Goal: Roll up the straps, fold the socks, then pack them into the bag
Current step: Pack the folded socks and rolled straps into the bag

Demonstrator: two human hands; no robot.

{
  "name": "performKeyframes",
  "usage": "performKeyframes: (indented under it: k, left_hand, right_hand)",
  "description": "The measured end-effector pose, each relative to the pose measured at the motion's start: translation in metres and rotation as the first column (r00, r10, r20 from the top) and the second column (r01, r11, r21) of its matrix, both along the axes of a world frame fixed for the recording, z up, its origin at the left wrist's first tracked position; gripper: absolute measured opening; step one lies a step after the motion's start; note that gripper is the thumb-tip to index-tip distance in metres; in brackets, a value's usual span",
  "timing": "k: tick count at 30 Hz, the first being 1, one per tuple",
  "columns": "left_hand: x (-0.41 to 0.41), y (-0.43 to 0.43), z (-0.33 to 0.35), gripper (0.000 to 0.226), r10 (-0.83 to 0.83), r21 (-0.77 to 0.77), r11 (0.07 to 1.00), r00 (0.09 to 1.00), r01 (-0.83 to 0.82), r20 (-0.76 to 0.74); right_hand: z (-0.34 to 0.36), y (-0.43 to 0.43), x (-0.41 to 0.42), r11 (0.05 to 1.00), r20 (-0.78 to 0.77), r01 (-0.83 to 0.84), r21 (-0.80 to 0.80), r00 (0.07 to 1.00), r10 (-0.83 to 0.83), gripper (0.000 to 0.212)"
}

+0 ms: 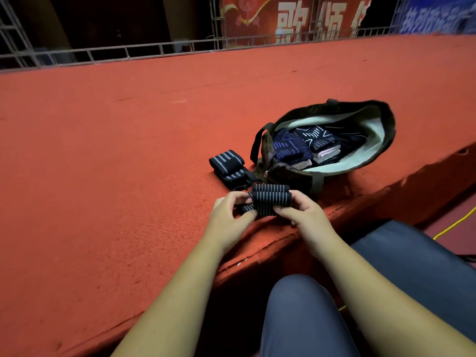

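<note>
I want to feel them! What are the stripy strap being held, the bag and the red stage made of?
The strap looks like stretchy woven elastic: matte black, ribbed with thin grey stripes. The bag seems a fuzzy dark fabric, maybe plush, with a smooth pale lining. The red stage looks like short-pile carpet, grainy and matte.

Pretty much the whole surface is red carpet: it runs under the left hand and the right hand and stretches way out past them to a metal truss railing at the far edge. Beyond that railing, up ahead of both hands, there's a red banner with big white characters, and a blue banner off to its right. Nearer than the hands you get legs in blue-grey trousers, and a yellow cable runs along the lower floor, out to the right of the right hand.
</note>
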State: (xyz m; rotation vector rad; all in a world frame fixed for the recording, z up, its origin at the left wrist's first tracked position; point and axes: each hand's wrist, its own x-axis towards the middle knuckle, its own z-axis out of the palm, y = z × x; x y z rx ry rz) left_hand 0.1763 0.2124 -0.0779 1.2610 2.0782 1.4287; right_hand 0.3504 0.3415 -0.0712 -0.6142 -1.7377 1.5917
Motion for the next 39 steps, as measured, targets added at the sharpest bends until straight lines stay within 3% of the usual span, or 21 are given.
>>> performKeyframes:
  k: [4,9,12,17,23,28,32,39]
  left_hand:
    - [-0.004,0.002,-0.001,0.043,0.034,-0.01,0.999,0.995,-0.033,0.09]
    - [0.0,0.01,0.009,0.029,0.071,-0.037,0.997,0.995,-0.069,0.063]
    - [-0.004,0.021,0.033,0.025,0.118,-0.007,0.993,0.991,-0.119,-0.06]
    - [-0.007,0.049,0.098,0.026,0.047,0.055,0.998,0.991,-0.04,-0.122]
    - [-0.002,0.105,0.116,0.023,-0.003,-0.129,0.991,0.96,-0.034,-0.28]
    - [-0.006,0.123,0.112,0.028,0.109,-0.172,0.976,0.985,-0.131,-0.132]
    - [-0.011,0.129,0.12,0.031,0.193,-0.078,0.979,0.98,-0.189,0.053]
    - [-0.013,0.123,0.123,0.036,0.203,0.024,0.977,0.965,-0.21,0.165]
  right_hand:
    - [0.018,-0.003,0.005,0.996,-0.062,0.07,-0.046,0.995,-0.073,0.022]
    - [0.067,0.015,0.008,0.989,-0.09,0.142,-0.035,0.985,-0.144,0.018]
    - [0.098,0.037,0.012,0.987,-0.071,0.16,0.003,0.985,-0.159,0.02]
    - [0.131,0.076,0.0,0.958,0.067,0.26,0.122,0.961,-0.269,0.024]
    - [0.133,0.119,-0.037,0.879,0.353,0.268,0.394,0.839,-0.414,0.032]
    - [0.129,0.137,-0.054,0.836,0.538,0.126,0.535,0.713,-0.451,0.03]
    - [0.12,0.138,-0.058,0.807,0.59,0.044,0.589,0.659,-0.467,0.028]
    - [0.123,0.153,-0.07,0.804,0.695,-0.088,0.588,0.563,-0.447,0.036]
